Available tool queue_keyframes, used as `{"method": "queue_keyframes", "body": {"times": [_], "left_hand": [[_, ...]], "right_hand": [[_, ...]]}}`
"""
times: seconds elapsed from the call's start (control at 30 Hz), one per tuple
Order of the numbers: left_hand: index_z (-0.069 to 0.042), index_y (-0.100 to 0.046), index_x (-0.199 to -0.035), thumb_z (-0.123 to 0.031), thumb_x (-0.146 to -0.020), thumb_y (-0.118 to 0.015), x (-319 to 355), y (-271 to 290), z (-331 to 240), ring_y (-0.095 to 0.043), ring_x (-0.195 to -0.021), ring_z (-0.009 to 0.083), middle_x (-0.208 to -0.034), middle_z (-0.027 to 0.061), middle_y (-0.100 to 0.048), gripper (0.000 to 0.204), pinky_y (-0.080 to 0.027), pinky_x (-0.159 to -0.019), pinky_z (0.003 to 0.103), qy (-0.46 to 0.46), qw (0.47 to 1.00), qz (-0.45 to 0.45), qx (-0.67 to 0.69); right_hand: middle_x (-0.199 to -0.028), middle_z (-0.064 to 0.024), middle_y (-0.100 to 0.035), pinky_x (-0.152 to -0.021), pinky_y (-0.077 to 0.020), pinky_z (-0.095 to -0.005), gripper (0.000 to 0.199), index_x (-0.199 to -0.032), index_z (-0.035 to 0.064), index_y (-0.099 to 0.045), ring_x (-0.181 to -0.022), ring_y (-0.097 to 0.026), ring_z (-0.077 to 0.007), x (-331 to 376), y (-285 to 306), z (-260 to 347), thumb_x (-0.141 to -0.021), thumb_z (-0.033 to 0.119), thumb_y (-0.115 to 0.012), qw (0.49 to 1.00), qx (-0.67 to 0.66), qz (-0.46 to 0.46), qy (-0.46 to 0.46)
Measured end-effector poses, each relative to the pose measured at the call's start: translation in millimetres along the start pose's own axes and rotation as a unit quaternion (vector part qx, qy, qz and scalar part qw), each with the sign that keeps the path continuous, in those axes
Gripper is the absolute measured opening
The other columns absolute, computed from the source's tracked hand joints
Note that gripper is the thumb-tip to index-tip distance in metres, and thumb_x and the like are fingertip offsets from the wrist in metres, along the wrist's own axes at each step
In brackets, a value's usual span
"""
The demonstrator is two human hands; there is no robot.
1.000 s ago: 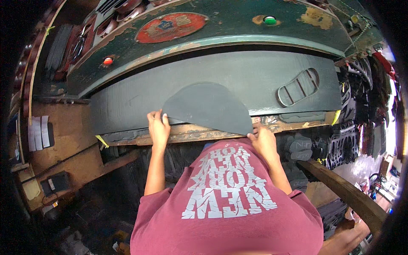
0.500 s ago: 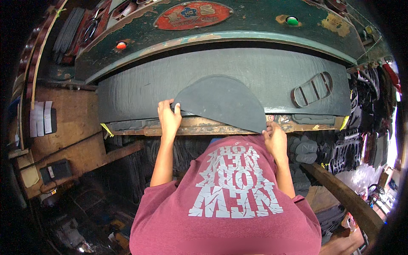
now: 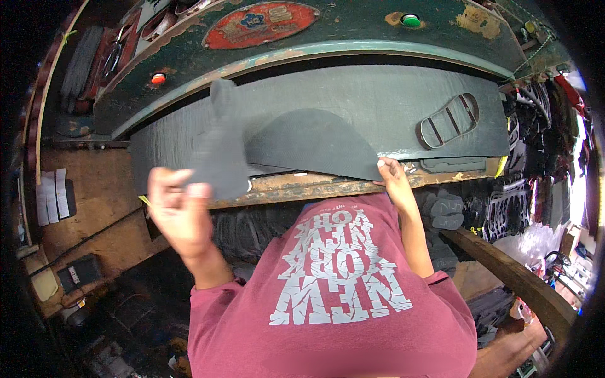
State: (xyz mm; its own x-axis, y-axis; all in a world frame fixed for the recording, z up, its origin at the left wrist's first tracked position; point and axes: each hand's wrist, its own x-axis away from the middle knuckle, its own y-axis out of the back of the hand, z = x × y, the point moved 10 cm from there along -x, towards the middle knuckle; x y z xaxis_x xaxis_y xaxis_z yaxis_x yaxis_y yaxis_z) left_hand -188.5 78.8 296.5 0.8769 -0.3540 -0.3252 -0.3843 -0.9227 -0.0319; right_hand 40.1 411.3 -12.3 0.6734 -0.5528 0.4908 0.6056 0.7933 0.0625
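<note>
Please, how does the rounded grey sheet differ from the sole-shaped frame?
The rounded grey sheet is solid, whereas the sole-shaped frame is an open outline with crossbars. The sheet looks clearly wider than the frame. The right hand pinches the sheet's corner, while no hand touches the frame. Both appear to rest, at least partly, on the grey board.

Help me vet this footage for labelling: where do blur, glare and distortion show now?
Head view: motion blur smears the left hand and the dark piece by its fingers; the right hand looks sharper. Same head view: glare whitens the far right; the fisheye bows the green beam.
</note>
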Motion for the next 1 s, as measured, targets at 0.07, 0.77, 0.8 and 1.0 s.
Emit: {"method": "queue_keyframes", "body": {"times": [0.07,0.77,0.8,1.0], "left_hand": [[-0.001,-0.069,-0.100,-0.001,-0.088,-0.077,21,-49,40,-0.060,-0.074,0.0075,-0.083,0.0001,-0.058,0.015,-0.048,-0.061,0.022,0.028,0.974,0.031,-0.221],[0.005,-0.041,-0.147,-0.047,-0.099,-0.062,-6,-125,184,-0.067,-0.088,0.0250,-0.102,0.0180,-0.069,0.074,-0.052,-0.081,0.040,0.286,0.845,0.323,-0.317],[0.006,-0.049,-0.142,-0.044,-0.099,-0.064,-12,-119,183,-0.067,-0.090,0.0230,-0.104,0.0186,-0.071,0.068,-0.052,-0.081,0.038,0.301,0.852,0.319,-0.285],[0.008,-0.066,-0.117,-0.025,-0.098,-0.064,-47,-123,117,-0.061,-0.090,0.0170,-0.099,0.0137,-0.072,0.038,-0.051,-0.083,0.035,0.270,0.799,0.442,-0.305]], "right_hand": [[-0.108,-0.0073,-0.065,-0.083,-0.0504,-0.0310,0.058,-0.130,-0.0045,-0.057,-0.098,-0.058,-0.0145,-4,-8,8,-0.103,0.047,-0.057,0.999,-0.012,0.028,-0.020],[-0.099,-0.0033,-0.052,-0.094,-0.0444,-0.0304,0.052,-0.141,0.0057,-0.061,-0.095,-0.053,-0.0154,18,-143,123,-0.111,0.043,-0.042,0.918,0.042,0.339,0.200],[-0.099,-0.0033,-0.050,-0.093,-0.0438,-0.0302,0.051,-0.142,0.0065,-0.060,-0.095,-0.052,-0.0156,20,-150,128,-0.111,0.042,-0.042,0.909,0.024,0.363,0.204],[-0.117,-0.0092,-0.057,-0.099,-0.0445,-0.0331,0.049,-0.136,0.0099,-0.063,-0.106,-0.054,-0.0201,-17,-114,169,-0.091,0.022,-0.075,0.902,0.123,0.238,0.339]]}}
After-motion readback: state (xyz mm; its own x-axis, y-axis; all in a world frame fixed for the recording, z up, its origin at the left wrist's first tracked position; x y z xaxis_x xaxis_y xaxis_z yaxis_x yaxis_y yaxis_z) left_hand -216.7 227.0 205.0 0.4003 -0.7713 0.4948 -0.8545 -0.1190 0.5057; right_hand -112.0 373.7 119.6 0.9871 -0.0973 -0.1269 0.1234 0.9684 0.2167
